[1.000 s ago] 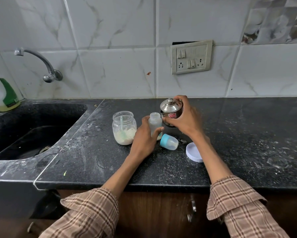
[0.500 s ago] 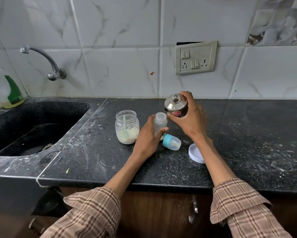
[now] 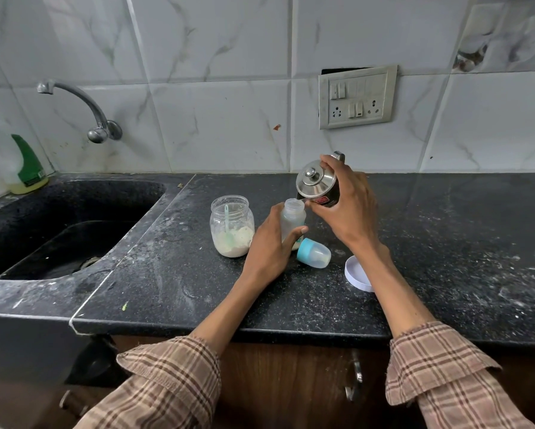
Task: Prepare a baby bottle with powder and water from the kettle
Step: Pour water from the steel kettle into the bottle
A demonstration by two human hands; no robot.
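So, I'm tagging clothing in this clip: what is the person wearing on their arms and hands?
Both arms wear plaid sleeves in beige with brown and cream stripes, the left sleeve and right sleeve pushed up, leaving the forearms bare. The cuffs look loose. The left hand and right hand are bare: no gloves, rings or watch visible.

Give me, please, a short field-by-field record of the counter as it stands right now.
left hand: grips the open baby bottle, upright on the counter
right hand: holds the steel kettle, tilted, spout at the bottle's mouth
powder jar: open, green scoop inside
bottle cap: on its side
white lid: right of the cap
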